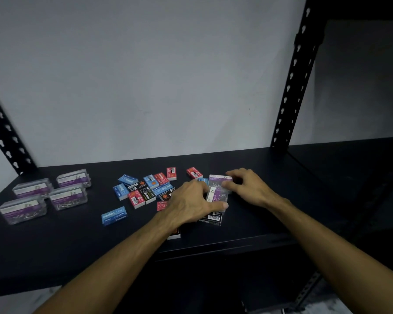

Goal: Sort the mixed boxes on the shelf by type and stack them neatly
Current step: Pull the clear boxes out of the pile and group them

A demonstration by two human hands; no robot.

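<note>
Both hands meet at the middle of the black shelf (55, 245). My left hand (188, 202) grips a clear paper clip box with a purple label (218, 197), thumb along its near edge. My right hand (247, 184) pinches a second clear paper clip box (217, 180) just behind it. To the left lies a mixed scatter of small staple boxes: blue (120, 191), red (136, 198) and black (147, 194). One blue staple box (114, 215) lies apart, nearer the front. A black staple box (211, 219) lies under my left hand.
Several clear paper clip boxes (68, 197) stand grouped at the shelf's left end. Perforated black uprights rise at the back left (7, 141) and back right (293, 75). A white wall (145, 75) closes the back. A second dark shelf (349, 168) adjoins on the right.
</note>
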